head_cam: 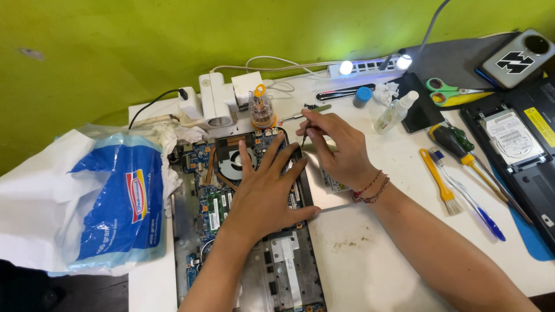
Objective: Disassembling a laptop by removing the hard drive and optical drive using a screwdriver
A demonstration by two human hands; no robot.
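Observation:
An opened laptop chassis point(191, 231) lies on the white table, its blue motherboard point(211, 205) and round black fan point(231, 159) exposed. My left hand point(263, 190) rests flat on the board, fingers spread beside the fan. My right hand point(338, 147) pinches a thin screwdriver point(304, 136), tip pointing down at the chassis's upper right corner. Beaded bracelets circle my right wrist.
A blue and white plastic bag point(124, 202) lies at the left on white paper. Behind stand white power adapters point(217, 98) and a clear screwdriver-bit holder point(261, 110). At the right lie a yellow brush point(439, 182), a toothbrush point(474, 202), green scissors point(448, 91), a small bottle point(396, 112) and another opened laptop point(520, 150).

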